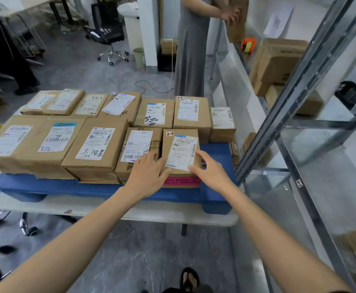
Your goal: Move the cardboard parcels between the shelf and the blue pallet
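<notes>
So the blue pallet (84,186) is chunky moulded plastic with rounded corners, sitting on a white desk (151,215), and it's packed with plain brown cardboard parcels (96,144), all boxy, a bit creased, with white shipping labels and some marker scribble. The one being handled is the small parcel (180,150) at the pallet's near right corner: squarish top, a wrinkled label covering most of it, and a little red-edged "2-3" sticker on its far left corner. The right hand (212,173) has its fingers curled over the parcel's right edge and its thumb on the near edge, so it's gripping it. The left hand (148,175) lies flatter, with fairly straight fingers along the seam with the next box and its thumb at the near left corner. There's a pink taped band (182,181) under it; can't tell if that's the same box. The grey metal shelf (299,92) on the right is cut off, and the boxes on it (278,62) look blurry.
</notes>
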